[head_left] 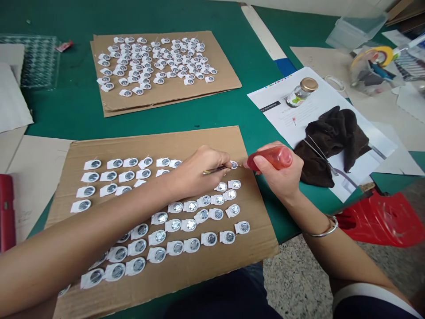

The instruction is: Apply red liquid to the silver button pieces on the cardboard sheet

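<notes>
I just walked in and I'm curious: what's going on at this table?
A person is working over small silvery discs with white tabs. The left hand holds a thin tool, and the right hand grips a red bottle, both close to one disc. Loose rows lie on the near cardboard sheet; more discs crowd the cardboard behind it.

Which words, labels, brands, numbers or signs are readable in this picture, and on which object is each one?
No text is readable with certainty.
Glass jar: label too small and blurred.
Printed sheet: its lines, and those on its black strip, are too small.
Red bottle in the right hand: no lettering can be made out.
</notes>
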The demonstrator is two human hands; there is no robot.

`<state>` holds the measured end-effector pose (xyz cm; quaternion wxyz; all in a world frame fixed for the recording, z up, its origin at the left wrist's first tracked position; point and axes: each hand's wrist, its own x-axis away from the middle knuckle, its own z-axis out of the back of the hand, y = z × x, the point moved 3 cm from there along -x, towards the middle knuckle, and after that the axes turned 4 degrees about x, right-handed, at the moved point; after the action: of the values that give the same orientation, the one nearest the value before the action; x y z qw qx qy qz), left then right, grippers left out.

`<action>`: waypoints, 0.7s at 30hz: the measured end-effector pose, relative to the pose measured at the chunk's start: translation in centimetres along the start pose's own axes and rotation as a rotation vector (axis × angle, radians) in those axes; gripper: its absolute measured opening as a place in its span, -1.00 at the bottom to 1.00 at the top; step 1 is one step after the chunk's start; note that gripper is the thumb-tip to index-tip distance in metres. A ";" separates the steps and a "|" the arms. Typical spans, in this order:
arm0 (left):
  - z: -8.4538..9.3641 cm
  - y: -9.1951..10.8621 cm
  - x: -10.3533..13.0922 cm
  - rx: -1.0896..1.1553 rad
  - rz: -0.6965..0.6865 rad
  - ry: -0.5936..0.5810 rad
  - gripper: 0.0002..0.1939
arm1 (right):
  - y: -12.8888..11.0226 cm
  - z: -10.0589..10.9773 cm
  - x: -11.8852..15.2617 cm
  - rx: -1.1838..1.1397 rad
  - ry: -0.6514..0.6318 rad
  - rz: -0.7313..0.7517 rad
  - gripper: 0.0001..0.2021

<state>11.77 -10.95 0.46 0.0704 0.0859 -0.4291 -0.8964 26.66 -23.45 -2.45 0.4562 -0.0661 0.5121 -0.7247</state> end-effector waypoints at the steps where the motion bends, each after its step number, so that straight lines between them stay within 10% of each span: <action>1: 0.0 0.0 0.0 0.005 -0.001 0.003 -0.87 | 0.0 0.0 0.0 -0.002 0.006 0.004 -0.77; 21: -0.1 -0.5 -0.2 0.036 0.021 -0.003 -0.85 | 0.1 0.0 -0.2 -0.054 -0.009 -0.011 -0.77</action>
<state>11.95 -10.63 0.02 0.0777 0.0811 -0.4461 -0.8879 26.80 -23.31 -2.42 0.4524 -0.0846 0.5291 -0.7129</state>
